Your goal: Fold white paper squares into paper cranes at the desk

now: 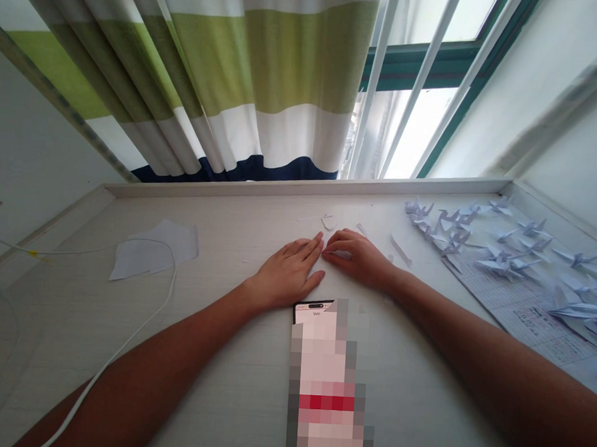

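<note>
My left hand (286, 273) lies flat on the white tabletop (230, 373), its fingers stretched toward the right hand. Close against its fingertips, my right hand (355, 255) has thumb and fingers curled into a pinch. A thin pale edge, seemingly a small piece of white paper (326, 252), shows at that pinch; most of it is hidden by the hands. Thin paper strips (401, 249) and a curled paper scrap (328, 222) lie just beyond and to the right of the hands.
Several folded paper cranes (510, 264) cover a printed sheet (533, 329) at right. A phone (301, 308), mostly blurred out, lies below my hands. White paper (157, 249) and a white cable (167, 290) are at left. A raised ledge (280, 188) borders the back, before a striped curtain (297, 63).
</note>
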